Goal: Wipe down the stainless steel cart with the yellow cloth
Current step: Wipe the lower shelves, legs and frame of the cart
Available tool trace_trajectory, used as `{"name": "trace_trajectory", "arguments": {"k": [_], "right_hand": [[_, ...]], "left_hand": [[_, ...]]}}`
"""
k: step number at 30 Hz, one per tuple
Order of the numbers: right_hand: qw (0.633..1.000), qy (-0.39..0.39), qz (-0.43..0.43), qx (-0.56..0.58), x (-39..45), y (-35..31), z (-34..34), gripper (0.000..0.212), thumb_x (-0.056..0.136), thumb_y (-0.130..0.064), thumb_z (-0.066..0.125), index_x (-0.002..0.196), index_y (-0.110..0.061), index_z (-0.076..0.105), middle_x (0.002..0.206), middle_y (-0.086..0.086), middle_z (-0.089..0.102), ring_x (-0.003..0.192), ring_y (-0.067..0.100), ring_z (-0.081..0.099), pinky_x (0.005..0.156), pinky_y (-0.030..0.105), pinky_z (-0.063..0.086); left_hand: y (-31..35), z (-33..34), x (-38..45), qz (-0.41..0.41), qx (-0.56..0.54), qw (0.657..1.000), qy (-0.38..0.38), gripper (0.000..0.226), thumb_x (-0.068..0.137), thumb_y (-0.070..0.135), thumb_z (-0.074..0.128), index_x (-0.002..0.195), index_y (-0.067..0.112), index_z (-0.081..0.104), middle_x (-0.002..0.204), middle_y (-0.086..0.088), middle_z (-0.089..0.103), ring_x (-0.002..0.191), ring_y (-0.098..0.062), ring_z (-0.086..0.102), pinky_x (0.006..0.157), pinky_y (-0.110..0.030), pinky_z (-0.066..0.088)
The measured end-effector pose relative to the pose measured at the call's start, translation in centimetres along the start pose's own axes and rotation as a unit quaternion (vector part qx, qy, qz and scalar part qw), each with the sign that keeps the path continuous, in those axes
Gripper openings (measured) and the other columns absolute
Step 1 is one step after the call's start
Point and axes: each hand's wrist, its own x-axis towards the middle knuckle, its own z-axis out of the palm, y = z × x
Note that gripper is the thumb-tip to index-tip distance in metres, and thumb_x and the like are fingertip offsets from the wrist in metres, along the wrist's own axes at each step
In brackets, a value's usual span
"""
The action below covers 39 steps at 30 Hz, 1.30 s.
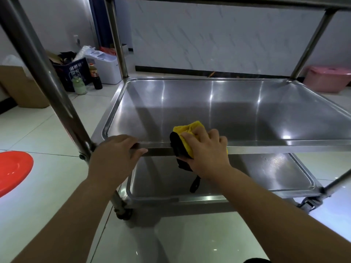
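Note:
The stainless steel cart [218, 103] fills the view, with a middle tray, a lower tray [266, 173] beneath it and a top shelf overhead. My right hand [207, 152] presses the yellow cloth [190, 130], which has a black underside, over the near rim of the middle tray. A black loop of the cloth hangs down below the rim. My left hand [115, 154] grips the same rim at the near left corner, beside the cart's upright post [43, 73].
A red plastic basin [13, 169] lies on the tiled floor at left. Behind it stand a cardboard box [20, 86], a dark crate [74, 71], bottles [96, 76] and a white container [106, 67]. A pink tub [326, 78] sits at far right.

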Motion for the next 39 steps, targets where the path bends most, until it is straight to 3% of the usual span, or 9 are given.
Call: {"name": "trace_trajectory", "arguments": {"k": [3,7,13,20,22,27,31,36,39], "right_hand": [[1.000,0.009,-0.007,-0.002,-0.8,1.3,-0.4,0.061,0.066,-0.059,0.071,0.117,-0.028,0.059,0.116,0.007,0.057,0.086,0.038,0.053,0.072,0.047,0.042],[1.000,0.021,0.000,-0.006,-1.7,1.6,-0.7,0.064,0.063,-0.058,0.075,0.116,-0.026,0.059,0.114,0.010,0.058,0.084,0.040,0.053,0.071,0.047,0.042],[1.000,0.001,-0.015,-0.012,-0.3,-3.2,-0.5,0.064,0.052,-0.055,0.082,0.106,-0.023,0.065,0.105,0.010,0.060,0.079,0.039,0.052,0.068,0.046,0.041],[0.998,-0.045,-0.037,0.005,0.9,-5.5,-0.4,0.062,0.069,-0.055,0.071,0.122,-0.025,0.056,0.122,0.007,0.053,0.094,0.038,0.047,0.078,0.045,0.035],[0.999,-0.036,-0.030,0.012,0.7,-5.4,-0.4,0.062,0.067,-0.056,0.073,0.120,-0.026,0.058,0.119,0.007,0.055,0.090,0.039,0.048,0.076,0.045,0.036],[1.000,-0.018,-0.013,0.008,0.4,-5.9,-0.2,0.063,0.062,-0.054,0.077,0.117,-0.026,0.061,0.112,0.009,0.059,0.085,0.040,0.051,0.073,0.046,0.039],[0.999,-0.051,0.000,0.015,0.7,-6.5,-0.6,0.062,0.069,-0.051,0.073,0.124,-0.027,0.056,0.121,0.010,0.052,0.096,0.041,0.045,0.081,0.047,0.034],[0.999,-0.043,0.001,0.006,0.6,-7.0,-0.2,0.062,0.063,-0.051,0.075,0.117,-0.024,0.060,0.112,0.013,0.056,0.086,0.042,0.048,0.074,0.048,0.037],[0.999,-0.044,-0.024,0.019,1.0,-8.3,-0.1,0.063,0.067,-0.052,0.060,0.123,-0.024,0.055,0.115,0.014,0.055,0.086,0.041,0.047,0.073,0.047,0.036]], "left_hand": [[0.0,-0.2,-0.4,-0.030,-0.014,0.999,-0.012,0.051,0.087,0.061,0.041,0.097,0.018,0.066,0.088,0.003,0.061,0.084,-0.020,0.061,0.076,-0.035,0.051],[1.2,0.2,-1.4,-0.006,0.043,0.999,0.005,0.056,0.087,0.062,0.032,0.086,0.019,0.067,0.071,0.005,0.057,0.059,-0.016,0.056,0.055,-0.026,0.050],[1.7,0.7,-1.9,-0.030,0.028,0.998,0.039,0.040,0.087,0.048,0.046,0.086,0.015,0.070,0.075,-0.001,0.064,0.064,-0.023,0.060,0.054,-0.031,0.050],[0.5,0.8,-3.5,-0.034,-0.037,0.996,0.069,0.030,0.082,0.006,0.067,0.112,0.006,0.067,0.116,-0.012,0.065,0.109,-0.035,0.059,0.093,-0.042,0.044],[0.3,0.2,-4.3,-0.039,-0.052,0.995,0.077,0.032,0.080,0.006,0.070,0.112,0.008,0.068,0.117,-0.008,0.065,0.110,-0.029,0.060,0.094,-0.035,0.041],[-0.2,-2.9,-5.9,-0.092,-0.092,0.984,0.123,0.014,0.086,0.015,0.066,0.099,0.011,0.069,0.091,-0.003,0.068,0.072,-0.021,0.062,0.070,-0.032,0.054],[-1.3,-5.1,-5.8,-0.184,-0.124,0.958,0.184,0.019,0.086,0.029,0.065,0.089,0.011,0.065,0.083,-0.001,0.064,0.075,-0.013,0.058,0.066,-0.010,0.040],[-1.6,-7.1,-3.3,-0.268,-0.233,0.915,0.190,0.045,0.082,0.031,0.069,0.118,0.016,0.047,0.112,0.000,0.057,0.103,-0.015,0.055,0.085,-0.030,0.049],[-1.7,-7.1,-2.1,-0.261,-0.264,0.917,0.148,0.047,0.089,0.028,0.061,0.129,0.017,0.038,0.106,0.008,0.056,0.098,-0.012,0.056,0.084,-0.031,0.049]]}}
